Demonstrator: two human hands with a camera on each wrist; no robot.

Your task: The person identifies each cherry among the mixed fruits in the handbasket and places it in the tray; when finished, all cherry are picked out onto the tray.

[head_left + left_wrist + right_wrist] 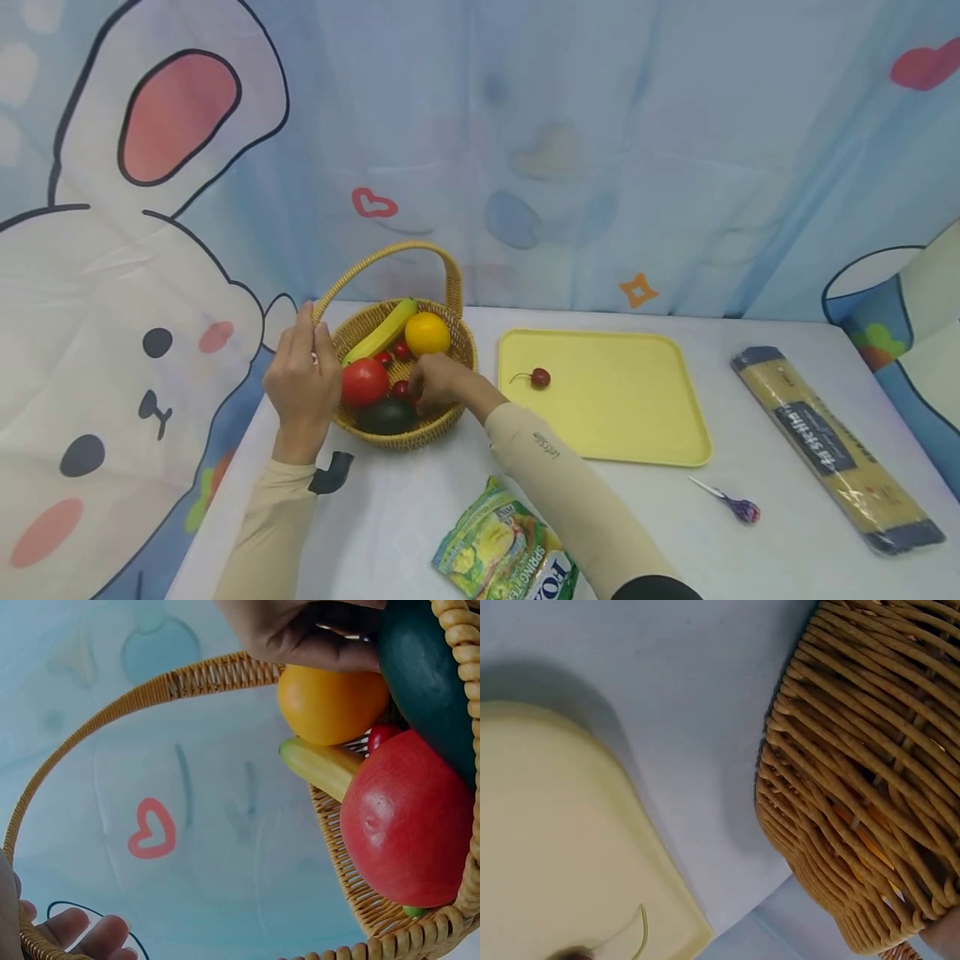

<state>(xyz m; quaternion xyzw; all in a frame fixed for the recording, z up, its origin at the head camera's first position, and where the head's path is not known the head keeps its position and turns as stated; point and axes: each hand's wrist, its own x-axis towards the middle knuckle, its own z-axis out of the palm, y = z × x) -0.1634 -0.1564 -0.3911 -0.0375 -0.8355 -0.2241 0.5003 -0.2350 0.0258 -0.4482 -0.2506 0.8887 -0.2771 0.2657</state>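
My left hand [303, 387] grips the handle [390, 247] of a round wicker basket [468, 354] at its left side. Inside lie a banana [381, 335], an orange [427, 333], a tomato [365, 382], a dark green avocado [386, 417] and several cherries [402, 350]. My right hand [442, 382] reaches over the right rim into the basket, fingers bent down beside the avocado and a cherry [400, 389]. In the left wrist view the right hand [307, 634] is just above the orange, against the avocado. I cannot tell whether its fingertips pinch something.
Right of the basket lies a yellow tray [615, 400] with one stemmed cherry [540, 378] on it. A lollipop [738, 507] and a long pack of noodles [832, 450] lie farther right. A green food bag [510, 546] is at the front, partly under the right forearm.
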